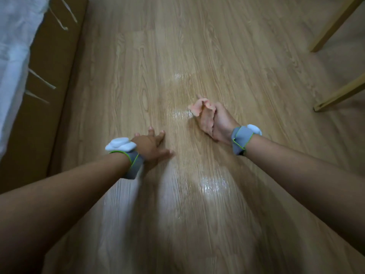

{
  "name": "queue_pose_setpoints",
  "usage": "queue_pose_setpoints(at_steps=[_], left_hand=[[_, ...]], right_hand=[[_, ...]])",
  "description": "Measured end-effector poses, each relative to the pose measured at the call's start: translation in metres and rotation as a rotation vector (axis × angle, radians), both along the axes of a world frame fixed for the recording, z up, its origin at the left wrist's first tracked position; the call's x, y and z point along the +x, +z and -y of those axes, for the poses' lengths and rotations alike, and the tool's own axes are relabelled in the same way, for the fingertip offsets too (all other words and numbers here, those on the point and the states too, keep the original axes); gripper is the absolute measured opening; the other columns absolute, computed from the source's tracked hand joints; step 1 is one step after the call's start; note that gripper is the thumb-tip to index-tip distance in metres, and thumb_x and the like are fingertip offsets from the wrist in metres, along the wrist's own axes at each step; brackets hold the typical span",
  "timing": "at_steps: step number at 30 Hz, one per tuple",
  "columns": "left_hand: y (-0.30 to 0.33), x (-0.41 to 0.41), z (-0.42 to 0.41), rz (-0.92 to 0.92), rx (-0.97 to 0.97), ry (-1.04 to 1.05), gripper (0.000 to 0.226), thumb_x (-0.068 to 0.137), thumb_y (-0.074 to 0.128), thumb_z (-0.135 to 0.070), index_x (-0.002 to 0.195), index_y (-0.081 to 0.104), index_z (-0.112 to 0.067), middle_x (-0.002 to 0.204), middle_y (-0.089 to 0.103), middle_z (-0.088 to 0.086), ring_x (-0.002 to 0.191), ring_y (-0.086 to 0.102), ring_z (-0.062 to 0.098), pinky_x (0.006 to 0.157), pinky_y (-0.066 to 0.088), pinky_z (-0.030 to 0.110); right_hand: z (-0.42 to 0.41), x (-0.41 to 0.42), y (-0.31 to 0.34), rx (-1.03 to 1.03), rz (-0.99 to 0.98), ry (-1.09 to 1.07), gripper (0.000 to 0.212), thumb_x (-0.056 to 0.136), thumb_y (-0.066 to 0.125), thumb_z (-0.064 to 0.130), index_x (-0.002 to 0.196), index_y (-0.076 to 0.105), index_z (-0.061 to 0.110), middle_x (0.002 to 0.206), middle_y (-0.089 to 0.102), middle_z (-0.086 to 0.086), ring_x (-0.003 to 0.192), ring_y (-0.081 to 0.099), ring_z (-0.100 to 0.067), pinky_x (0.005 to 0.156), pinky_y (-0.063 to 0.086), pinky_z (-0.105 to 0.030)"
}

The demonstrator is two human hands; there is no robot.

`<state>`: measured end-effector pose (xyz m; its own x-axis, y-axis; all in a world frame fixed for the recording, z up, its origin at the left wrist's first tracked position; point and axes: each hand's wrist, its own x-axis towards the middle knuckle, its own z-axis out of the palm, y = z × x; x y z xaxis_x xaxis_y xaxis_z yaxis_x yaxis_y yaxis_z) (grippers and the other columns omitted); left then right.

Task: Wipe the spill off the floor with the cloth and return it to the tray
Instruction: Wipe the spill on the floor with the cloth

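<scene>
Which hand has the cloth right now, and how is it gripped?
The right hand holds the pink cloth, bunched in its fist, against the wet floor. The left hand holds nothing; it rests flat on the floor, fingers spread.

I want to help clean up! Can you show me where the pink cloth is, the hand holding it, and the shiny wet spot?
pink cloth (200, 108), head view, on its bunched top.
right hand (221, 123), head view, on its back.
wet spot (212, 184), head view, on the bright glare on the floor.

The cloth (201, 113) is half hidden inside the right hand (219, 123); both forearms blur.
</scene>
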<state>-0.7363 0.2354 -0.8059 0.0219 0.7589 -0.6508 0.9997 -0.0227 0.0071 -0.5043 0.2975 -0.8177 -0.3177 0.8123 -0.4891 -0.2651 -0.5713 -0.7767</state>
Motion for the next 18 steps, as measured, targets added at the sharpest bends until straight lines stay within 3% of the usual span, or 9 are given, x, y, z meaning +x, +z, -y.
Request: queue_pose_setpoints(at_steps=[2, 3, 5, 7, 9, 10, 12, 15, 18], left_hand=[[0.01, -0.004, -0.005, 0.058, 0.018, 0.029, 0.075, 0.093, 0.043, -0.07, 0.157, 0.031, -0.032, 0.166, 0.025, 0.011, 0.143, 0.041, 0.035, 0.119, 0.03, 0.038], [0.014, -0.005, -0.01, 0.144, 0.031, 0.087, 0.066, 0.094, 0.044, -0.069, 0.149, 0.046, -0.032, 0.156, 0.044, 0.008, 0.138, 0.048, 0.031, 0.111, 0.037, 0.034], [0.026, -0.01, -0.015, 0.407, 0.046, 0.306, 0.055, 0.093, 0.045, -0.07, 0.128, 0.065, -0.033, 0.126, 0.066, 0.006, 0.127, 0.058, 0.028, 0.097, 0.044, 0.031], [0.039, -0.015, -0.019, 0.652, 0.034, 0.544, 0.064, 0.09, 0.043, -0.076, 0.132, 0.062, -0.031, 0.124, 0.067, 0.003, 0.125, 0.059, 0.023, 0.099, 0.046, 0.038], [0.047, -0.019, -0.018, 0.866, -0.028, 0.682, 0.07, 0.087, 0.048, -0.077, 0.138, 0.058, -0.029, 0.129, 0.068, -0.006, 0.126, 0.06, 0.016, 0.103, 0.049, 0.044], [0.049, -0.02, -0.016, 0.94, -0.076, 0.684, 0.066, 0.086, 0.055, -0.073, 0.134, 0.061, -0.028, 0.125, 0.071, -0.005, 0.121, 0.064, 0.015, 0.099, 0.053, 0.044], [0.05, -0.015, -0.011, 1.022, -0.162, 0.649, 0.054, 0.089, 0.066, -0.059, 0.124, 0.069, -0.018, 0.109, 0.076, 0.001, 0.101, 0.073, 0.016, 0.085, 0.061, 0.039], [0.052, -0.01, -0.007, 1.079, -0.165, 0.635, 0.039, 0.09, 0.072, -0.043, 0.107, 0.071, -0.008, 0.088, 0.072, 0.008, 0.077, 0.071, 0.015, 0.075, 0.063, 0.034], [0.049, -0.004, -0.012, 1.074, -0.152, 0.613, 0.034, 0.093, 0.067, -0.044, 0.103, 0.071, -0.011, 0.084, 0.069, 0.003, 0.079, 0.069, 0.011, 0.08, 0.063, 0.035]], right_hand=[[0.005, -0.007, 0.016, -0.139, -0.412, 0.009, 0.043, 0.099, 0.027, 0.022, 0.099, 0.07, 0.014, 0.101, 0.062, 0.006, 0.104, 0.055, -0.016, 0.103, 0.035, -0.029], [0.006, -0.006, 0.02, -0.163, -0.531, 0.019, 0.039, 0.094, 0.028, 0.018, 0.097, 0.066, 0.014, 0.097, 0.062, 0.005, 0.108, 0.057, -0.018, 0.112, 0.033, -0.031], [0.012, -0.009, 0.025, -0.171, -0.585, 0.035, 0.034, 0.09, 0.037, 0.025, 0.118, 0.053, 0.014, 0.114, 0.06, -0.008, 0.138, 0.05, -0.026, 0.12, 0.033, -0.042], [0.019, -0.008, 0.021, -0.192, -0.583, 0.084, 0.061, 0.1, 0.033, 0.054, 0.141, 0.046, 0.011, 0.14, 0.055, -0.014, 0.15, 0.038, -0.031, 0.117, 0.036, -0.05], [0.024, -0.008, 0.021, -0.201, -0.604, 0.196, 0.095, 0.093, 0.024, 0.081, 0.134, 0.054, 0.001, 0.137, 0.064, -0.013, 0.142, 0.048, -0.035, 0.12, 0.032, -0.057], [0.026, -0.008, 0.023, -0.18, -0.616, 0.273, 0.101, 0.089, 0.024, 0.085, 0.125, 0.062, -0.001, 0.133, 0.066, -0.017, 0.141, 0.049, -0.037, 0.121, 0.029, -0.058], [0.03, -0.007, 0.029, -0.135, -0.575, 0.382, 0.095, 0.091, 0.032, 0.081, 0.125, 0.067, -0.001, 0.141, 0.059, -0.027, 0.142, 0.047, -0.041, 0.122, 0.03, -0.058], [0.026, -0.007, 0.034, -0.105, -0.386, 0.481, 0.068, 0.095, 0.059, 0.052, 0.137, 0.059, -0.002, 0.148, 0.051, -0.028, 0.137, 0.054, -0.036, 0.118, 0.041, -0.049], [0.024, -0.004, 0.035, -0.118, -0.332, 0.512, 0.054, 0.105, 0.05, 0.03, 0.145, 0.048, -0.006, 0.149, 0.052, -0.025, 0.139, 0.052, -0.034, 0.117, 0.043, -0.044]])
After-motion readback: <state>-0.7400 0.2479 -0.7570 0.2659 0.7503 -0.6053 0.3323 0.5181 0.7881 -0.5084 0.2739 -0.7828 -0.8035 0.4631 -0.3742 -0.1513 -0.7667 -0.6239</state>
